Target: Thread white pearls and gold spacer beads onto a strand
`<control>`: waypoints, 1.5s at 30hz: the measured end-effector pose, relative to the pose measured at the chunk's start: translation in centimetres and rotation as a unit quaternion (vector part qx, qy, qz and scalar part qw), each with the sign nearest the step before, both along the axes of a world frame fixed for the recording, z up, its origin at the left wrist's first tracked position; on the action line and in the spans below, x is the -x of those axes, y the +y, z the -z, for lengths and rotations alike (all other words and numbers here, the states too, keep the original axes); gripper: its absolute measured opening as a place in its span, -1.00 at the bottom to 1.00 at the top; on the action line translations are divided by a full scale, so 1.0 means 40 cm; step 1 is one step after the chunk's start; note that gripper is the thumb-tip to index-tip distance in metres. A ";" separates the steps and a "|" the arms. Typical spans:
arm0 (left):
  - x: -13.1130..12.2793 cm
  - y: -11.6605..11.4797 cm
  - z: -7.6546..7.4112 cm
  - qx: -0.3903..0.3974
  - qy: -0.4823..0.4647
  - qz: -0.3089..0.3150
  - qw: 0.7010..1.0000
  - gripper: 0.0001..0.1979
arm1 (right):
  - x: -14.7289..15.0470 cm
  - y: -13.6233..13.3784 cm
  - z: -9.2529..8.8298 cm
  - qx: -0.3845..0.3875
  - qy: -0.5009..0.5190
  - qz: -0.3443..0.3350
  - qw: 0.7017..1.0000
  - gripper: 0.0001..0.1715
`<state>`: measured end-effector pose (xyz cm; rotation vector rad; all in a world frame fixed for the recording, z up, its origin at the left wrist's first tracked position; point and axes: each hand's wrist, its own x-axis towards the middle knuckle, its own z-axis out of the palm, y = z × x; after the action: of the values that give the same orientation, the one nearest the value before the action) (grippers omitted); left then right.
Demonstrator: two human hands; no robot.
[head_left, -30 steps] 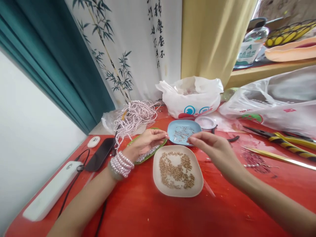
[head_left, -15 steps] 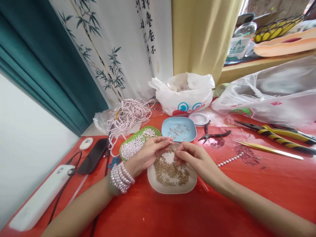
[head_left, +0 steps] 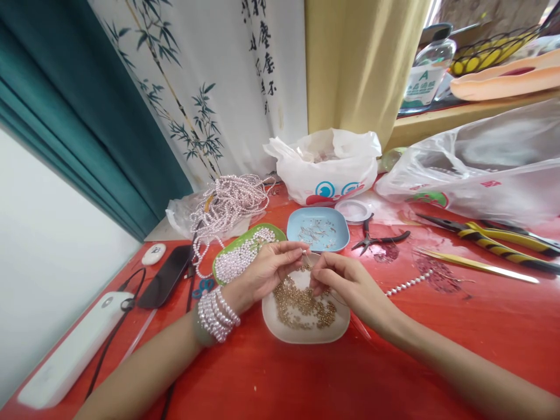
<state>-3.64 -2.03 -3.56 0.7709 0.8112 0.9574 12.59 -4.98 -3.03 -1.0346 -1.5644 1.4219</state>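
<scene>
Above the cream dish (head_left: 280, 333) of small gold beads (head_left: 301, 303), my two hands work close together. The thumb and fingers of my left hand (head_left: 273, 269) are pinched on a tiny white bead (head_left: 306, 251) at their tips. My right hand (head_left: 343, 279) pinches a thin thread or wire (head_left: 308, 261), which runs toward the left fingertips. Its exact ends are too fine to make out. Strands of pearl beads (head_left: 216, 315) wrap my left wrist. Left of the cream dish, a green tray (head_left: 280, 232) holds loose pearl beads (head_left: 238, 258), partly hidden behind my left hand.
Behind stands a blue dish (head_left: 318, 246) with small metal findings. Rightward lie small pliers (head_left: 370, 239), a short pearl strand (head_left: 409, 284), tweezers (head_left: 481, 267) and yellow-black pliers (head_left: 503, 242). Plastic bags (head_left: 328, 169) line the back. A phone (head_left: 166, 277) and power strip (head_left: 74, 353) lie left.
My right fingers have shifted very slightly to the right, away from my left fingertips. My left hand keeps its pinch, and the dishes and tools stay where they were.
</scene>
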 end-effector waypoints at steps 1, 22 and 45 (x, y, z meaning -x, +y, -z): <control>0.001 0.000 0.000 -0.002 0.002 0.002 1.000 -0.89 | 0.000 0.000 -0.001 -0.001 -0.001 0.000 1.000 -0.80; 0.007 0.010 0.002 -0.068 0.056 0.001 0.996 -0.78 | 0.004 0.004 -0.022 0.029 0.037 -0.024 0.999 -0.81; 0.006 0.009 0.001 -0.133 0.098 -0.002 0.986 -0.79 | 0.000 0.015 -0.009 0.043 0.048 -0.030 0.998 -0.84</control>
<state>-3.87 -1.68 -3.60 1.1073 0.8651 1.0171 12.57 -4.39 -2.68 -0.9617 -1.4879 1.5676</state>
